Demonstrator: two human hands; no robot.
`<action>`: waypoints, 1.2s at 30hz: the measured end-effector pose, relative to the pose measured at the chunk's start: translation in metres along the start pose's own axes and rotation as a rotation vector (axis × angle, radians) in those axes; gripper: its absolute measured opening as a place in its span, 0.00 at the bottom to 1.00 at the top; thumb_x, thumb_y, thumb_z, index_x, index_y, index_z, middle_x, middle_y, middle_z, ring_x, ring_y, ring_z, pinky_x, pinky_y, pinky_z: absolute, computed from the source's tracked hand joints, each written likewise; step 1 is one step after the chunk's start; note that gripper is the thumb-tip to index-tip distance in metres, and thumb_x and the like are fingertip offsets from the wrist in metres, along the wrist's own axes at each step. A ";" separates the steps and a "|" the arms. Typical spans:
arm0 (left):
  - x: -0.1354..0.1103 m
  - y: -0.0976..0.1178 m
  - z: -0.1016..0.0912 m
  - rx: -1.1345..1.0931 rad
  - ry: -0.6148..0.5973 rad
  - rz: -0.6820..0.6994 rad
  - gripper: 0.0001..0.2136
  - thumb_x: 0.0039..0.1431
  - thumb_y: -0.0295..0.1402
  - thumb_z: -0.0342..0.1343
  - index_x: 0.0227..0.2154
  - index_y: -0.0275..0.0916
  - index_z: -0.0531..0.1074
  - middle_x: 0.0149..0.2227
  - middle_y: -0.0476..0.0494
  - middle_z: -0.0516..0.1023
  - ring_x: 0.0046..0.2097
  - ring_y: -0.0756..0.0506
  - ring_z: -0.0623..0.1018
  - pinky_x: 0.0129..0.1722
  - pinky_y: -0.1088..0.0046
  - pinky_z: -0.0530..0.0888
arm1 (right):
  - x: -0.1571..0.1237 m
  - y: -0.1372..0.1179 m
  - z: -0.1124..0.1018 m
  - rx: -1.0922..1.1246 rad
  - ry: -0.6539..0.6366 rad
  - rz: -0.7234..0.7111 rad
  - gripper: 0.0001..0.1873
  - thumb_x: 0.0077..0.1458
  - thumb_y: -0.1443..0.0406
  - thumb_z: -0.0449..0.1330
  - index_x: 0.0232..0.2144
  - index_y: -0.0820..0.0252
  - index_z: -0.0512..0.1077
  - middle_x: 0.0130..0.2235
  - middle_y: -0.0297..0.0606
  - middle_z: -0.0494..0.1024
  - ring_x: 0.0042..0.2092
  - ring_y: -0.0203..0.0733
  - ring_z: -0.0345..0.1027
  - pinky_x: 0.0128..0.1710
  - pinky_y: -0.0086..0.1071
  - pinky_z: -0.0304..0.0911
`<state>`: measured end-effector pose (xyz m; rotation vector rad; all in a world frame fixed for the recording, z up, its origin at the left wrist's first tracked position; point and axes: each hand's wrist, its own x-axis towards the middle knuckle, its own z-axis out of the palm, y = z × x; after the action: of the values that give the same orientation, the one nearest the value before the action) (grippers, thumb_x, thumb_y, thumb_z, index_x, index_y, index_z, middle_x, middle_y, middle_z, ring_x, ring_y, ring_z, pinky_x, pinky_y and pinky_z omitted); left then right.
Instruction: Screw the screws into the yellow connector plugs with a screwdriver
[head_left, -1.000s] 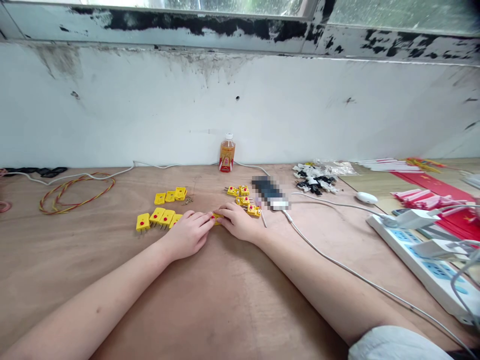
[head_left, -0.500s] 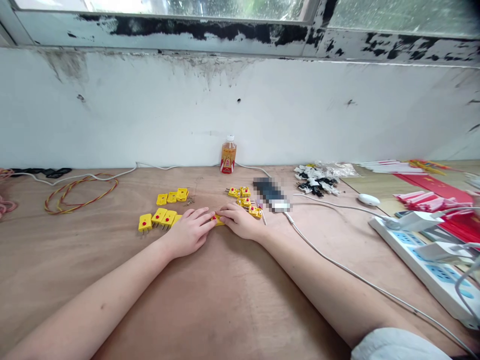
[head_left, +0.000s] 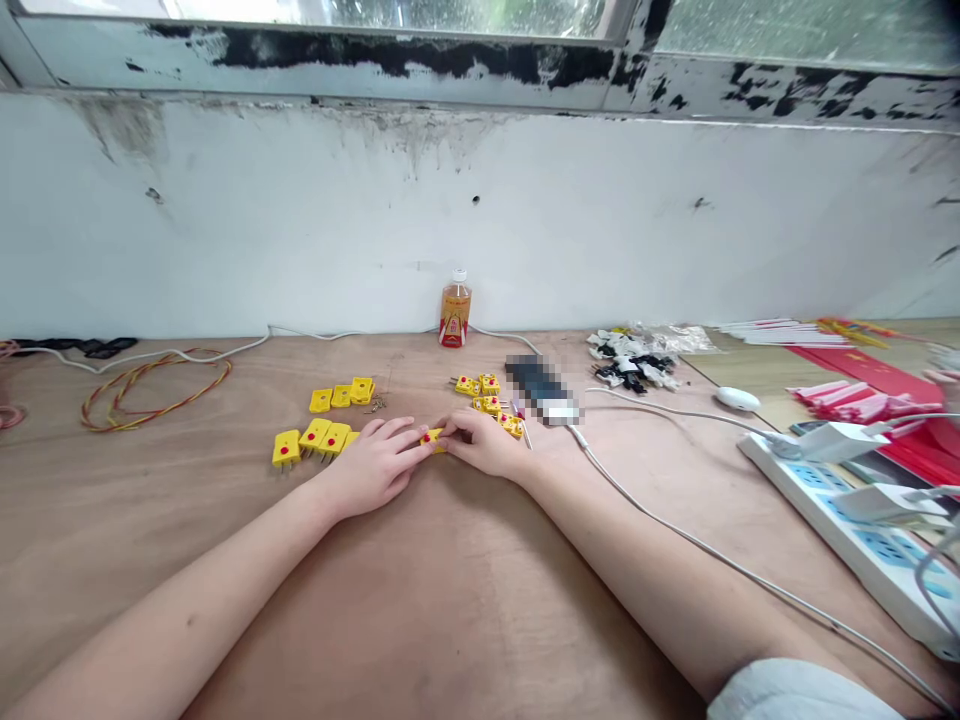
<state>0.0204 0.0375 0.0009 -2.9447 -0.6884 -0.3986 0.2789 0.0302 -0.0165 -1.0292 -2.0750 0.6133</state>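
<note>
A small yellow plug [head_left: 432,438] with a red spot on top lies on the table between my two hands, partly covered by fingers. My left hand [head_left: 375,465] has its fingers closed on the plug's left end. At the right end, my right hand [head_left: 484,443] pinches it between thumb and fingers. Several more yellow plugs [head_left: 286,449] with pins and red spots lie in a row left of my left hand. Behind them are yellow covers [head_left: 321,400] and a little heap of screws [head_left: 377,404]. Beyond my right hand, open yellow plugs [head_left: 469,385] show metal parts.
A bottle [head_left: 455,312] stands against the wall. A phone [head_left: 541,388] with a cable lies to the right, near black and white parts [head_left: 634,362]. A power strip [head_left: 862,530] fills the right edge. Twisted red-yellow wire [head_left: 154,395] lies coiled at left.
My right fingers have shifted slightly and rise a little, with more of the plug showing. My left hand stays on it. The view has moved slightly. At the far right edge, another person's hand appears.
</note>
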 end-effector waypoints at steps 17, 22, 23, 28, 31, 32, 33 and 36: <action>0.002 -0.001 0.000 -0.062 -0.009 -0.016 0.20 0.70 0.28 0.49 0.62 0.44 0.72 0.65 0.41 0.75 0.66 0.34 0.70 0.59 0.49 0.70 | -0.002 0.003 -0.004 -0.076 -0.063 -0.055 0.03 0.61 0.68 0.67 0.38 0.58 0.79 0.50 0.43 0.85 0.48 0.46 0.79 0.50 0.39 0.72; 0.005 0.002 0.001 -0.104 0.013 -0.058 0.18 0.69 0.27 0.50 0.58 0.44 0.75 0.63 0.41 0.76 0.64 0.35 0.72 0.60 0.50 0.69 | -0.002 -0.001 -0.006 -0.118 -0.066 -0.041 0.03 0.61 0.67 0.68 0.39 0.58 0.79 0.48 0.43 0.85 0.47 0.46 0.79 0.48 0.38 0.72; 0.005 0.002 0.001 -0.104 0.016 -0.061 0.18 0.69 0.27 0.50 0.58 0.44 0.75 0.63 0.41 0.77 0.64 0.35 0.72 0.59 0.50 0.69 | -0.002 -0.001 -0.007 -0.119 -0.073 -0.035 0.04 0.61 0.67 0.68 0.40 0.58 0.79 0.48 0.43 0.85 0.47 0.46 0.79 0.49 0.38 0.72; 0.004 0.002 0.002 -0.062 0.035 -0.047 0.20 0.67 0.26 0.51 0.58 0.45 0.74 0.62 0.41 0.77 0.63 0.35 0.73 0.58 0.49 0.68 | -0.002 -0.002 -0.005 -0.147 -0.080 -0.049 0.04 0.63 0.67 0.66 0.42 0.58 0.78 0.49 0.43 0.84 0.49 0.46 0.79 0.52 0.41 0.71; 0.003 0.002 0.004 -0.022 0.066 -0.019 0.19 0.66 0.25 0.52 0.58 0.43 0.74 0.60 0.39 0.78 0.62 0.34 0.73 0.58 0.49 0.68 | -0.002 -0.003 -0.003 -0.225 -0.095 -0.081 0.06 0.67 0.67 0.62 0.45 0.57 0.78 0.50 0.44 0.84 0.51 0.48 0.77 0.55 0.44 0.70; 0.003 0.002 0.004 -0.010 0.078 -0.009 0.19 0.66 0.26 0.52 0.57 0.42 0.75 0.59 0.38 0.79 0.62 0.34 0.73 0.58 0.49 0.67 | -0.002 -0.003 -0.002 -0.258 -0.100 -0.089 0.07 0.68 0.67 0.61 0.46 0.57 0.78 0.51 0.45 0.83 0.52 0.49 0.77 0.55 0.45 0.70; 0.003 0.002 0.005 -0.002 0.091 0.000 0.18 0.67 0.26 0.52 0.57 0.41 0.75 0.58 0.38 0.79 0.62 0.34 0.73 0.58 0.50 0.67 | -0.002 -0.003 0.000 -0.291 -0.104 -0.096 0.08 0.69 0.67 0.59 0.47 0.57 0.77 0.52 0.46 0.83 0.53 0.50 0.76 0.56 0.46 0.70; 0.003 0.002 0.005 0.014 0.128 0.021 0.15 0.67 0.27 0.53 0.54 0.39 0.76 0.54 0.37 0.81 0.60 0.35 0.74 0.59 0.51 0.66 | -0.003 -0.002 0.002 -0.366 -0.099 -0.126 0.12 0.70 0.67 0.56 0.52 0.56 0.77 0.59 0.48 0.78 0.58 0.52 0.73 0.59 0.50 0.68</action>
<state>0.0246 0.0377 -0.0035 -2.8795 -0.6408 -0.5722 0.2774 0.0266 -0.0174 -1.0737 -2.3757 0.2273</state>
